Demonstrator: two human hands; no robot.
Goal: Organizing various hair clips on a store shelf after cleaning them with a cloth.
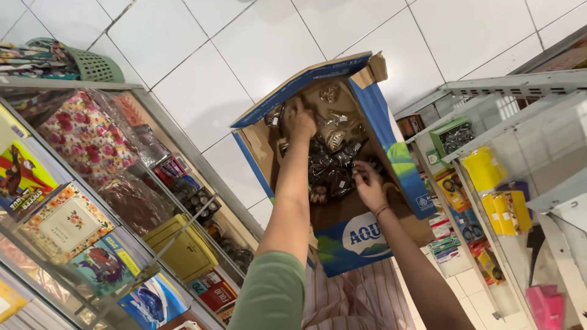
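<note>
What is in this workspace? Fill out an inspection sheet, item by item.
Surface: white tiled floor.
Job's things: open cardboard box full of small clear-wrapped packets.
Clutter: nothing seen on the floor.
Grippers: left hand and right hand both inside the box, among the packets; grip unclear.
Cables: nothing seen.
Surroundings: glass display shelf with printed boxes; white rack of yellow packages; green basket.

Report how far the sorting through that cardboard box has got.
Done: the cardboard box is open, flaps up. In hand: the left hand reaches deep among the plastic-wrapped items; the right hand fingers one near the front. Left: the box looks nearly full, and nothing from it shows outside.
</note>
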